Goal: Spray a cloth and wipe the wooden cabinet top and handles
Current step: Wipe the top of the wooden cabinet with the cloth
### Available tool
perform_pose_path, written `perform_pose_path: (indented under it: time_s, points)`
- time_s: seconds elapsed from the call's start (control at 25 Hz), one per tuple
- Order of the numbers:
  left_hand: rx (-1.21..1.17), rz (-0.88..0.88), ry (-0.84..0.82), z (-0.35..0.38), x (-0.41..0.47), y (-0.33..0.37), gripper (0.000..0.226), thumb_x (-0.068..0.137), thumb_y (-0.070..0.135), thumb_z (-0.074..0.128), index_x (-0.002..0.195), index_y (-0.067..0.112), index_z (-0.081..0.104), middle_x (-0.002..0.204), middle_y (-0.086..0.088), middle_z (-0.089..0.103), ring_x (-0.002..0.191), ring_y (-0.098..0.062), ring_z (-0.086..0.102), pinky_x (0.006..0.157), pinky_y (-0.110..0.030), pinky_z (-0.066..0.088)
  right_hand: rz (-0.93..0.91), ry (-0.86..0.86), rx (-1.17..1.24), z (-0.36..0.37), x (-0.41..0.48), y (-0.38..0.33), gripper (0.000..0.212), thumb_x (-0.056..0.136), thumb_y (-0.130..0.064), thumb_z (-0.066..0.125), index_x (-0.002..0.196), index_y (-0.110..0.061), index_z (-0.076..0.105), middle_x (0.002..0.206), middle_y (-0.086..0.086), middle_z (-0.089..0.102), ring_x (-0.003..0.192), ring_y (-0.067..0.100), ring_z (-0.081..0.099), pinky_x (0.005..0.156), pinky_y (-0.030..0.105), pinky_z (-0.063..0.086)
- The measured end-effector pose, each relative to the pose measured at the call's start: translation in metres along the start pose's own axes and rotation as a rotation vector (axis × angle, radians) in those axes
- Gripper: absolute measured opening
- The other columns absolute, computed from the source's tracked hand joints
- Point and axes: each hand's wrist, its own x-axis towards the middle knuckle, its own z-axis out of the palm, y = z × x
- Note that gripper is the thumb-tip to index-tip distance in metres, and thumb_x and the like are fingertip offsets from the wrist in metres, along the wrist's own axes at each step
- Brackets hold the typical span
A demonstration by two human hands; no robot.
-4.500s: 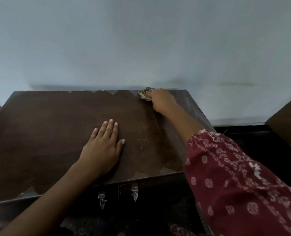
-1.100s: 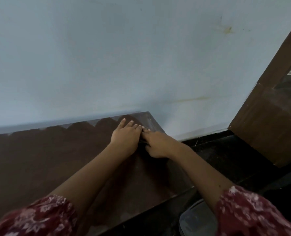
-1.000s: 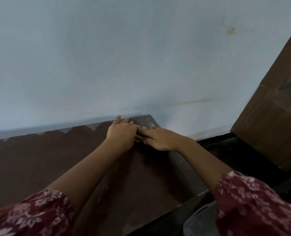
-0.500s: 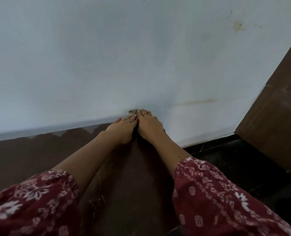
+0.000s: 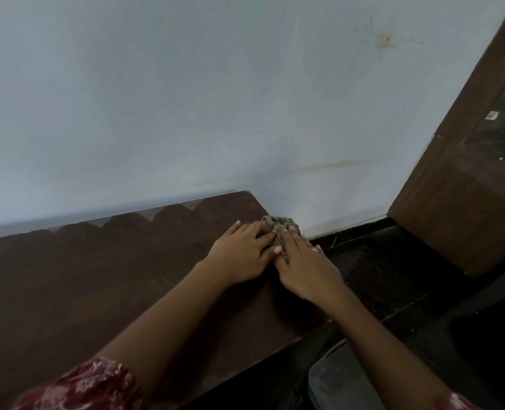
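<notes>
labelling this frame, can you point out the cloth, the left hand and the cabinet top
cloth (image 5: 279,224), head view, on the bunched part beyond the fingertips
left hand (image 5: 239,255), head view, on the back of the hand
cabinet top (image 5: 112,270), head view, on bare wood left of the hands

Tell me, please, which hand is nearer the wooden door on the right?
Right. The right hand lies on the cloth at the cabinet top's door-side edge; the left hand sits beside it, farther from the door.
</notes>
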Motion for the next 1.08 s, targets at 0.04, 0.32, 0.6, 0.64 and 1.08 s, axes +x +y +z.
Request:
perform_pose_path:
  time_s: [0.04, 0.32, 0.6, 0.64, 1.08]
  points:
    - [0.017, 0.026, 0.015, 0.003, -0.004, 0.01, 0.054, 0.096, 0.048, 0.024, 0.144, 0.023, 0.029, 0.151, 0.004, 0.029, 0.142, -0.014, 0.022, 0.118, -0.037, 0.001, 0.001, 0.033, 0.009, 0.002, -0.012, 0.007, 0.057, 0.097, -0.028, 0.026, 0.149, -0.013, 0.007, 0.16, 0.007, 0.002, 0.147, 0.02, 0.002, 0.12, 0.039, 0.007]
    - [0.018, 0.156, 0.029, 0.015, -0.027, 0.056, 0.049, 0.098, 0.037, 0.023, 0.141, 0.015, 0.032, 0.154, -0.001, 0.028, 0.144, -0.012, 0.018, 0.119, -0.036, 0.003, 0.133, 0.106, 0.056, 0.015, -0.075, 0.013, 0.057, 0.098, -0.024, 0.024, 0.148, -0.008, 0.002, 0.16, 0.009, 0.0, 0.147, 0.021, -0.004, 0.119, 0.036, 0.0]
    - [0.142, -0.007, 0.027, 0.013, -0.051, 0.039, 0.053, 0.097, 0.034, 0.021, 0.149, 0.027, 0.009, 0.159, 0.007, 0.01, 0.146, -0.01, 0.005, 0.119, -0.042, -0.001, -0.032, 0.072, -0.059, 0.015, -0.071, -0.017, 0.06, 0.094, -0.016, 0.029, 0.146, 0.0, 0.002, 0.158, 0.018, 0.003, 0.147, 0.027, 0.001, 0.12, 0.035, 0.002]
    - [0.155, -0.041, 0.037, 0.013, -0.056, 0.035, 0.054, 0.097, 0.036, 0.021, 0.148, 0.027, 0.01, 0.159, 0.007, 0.01, 0.147, -0.01, 0.003, 0.118, -0.042, -0.001, -0.078, 0.059, -0.072, 0.014, -0.07, -0.018, 0.059, 0.095, -0.017, 0.029, 0.146, 0.0, 0.004, 0.158, 0.017, 0.004, 0.147, 0.027, 0.002, 0.12, 0.035, 0.003]
    - [0.129, 0.054, -0.086, 0.021, -0.045, 0.077, 0.053, 0.098, 0.034, 0.01, 0.149, 0.021, -0.002, 0.159, 0.004, -0.007, 0.146, -0.008, -0.011, 0.117, -0.039, -0.009, 0.116, 0.179, 0.051, 0.019, -0.1, 0.009, 0.057, 0.097, -0.022, 0.023, 0.148, -0.011, 0.001, 0.16, 0.005, 0.001, 0.147, 0.019, -0.004, 0.119, 0.037, 0.001]
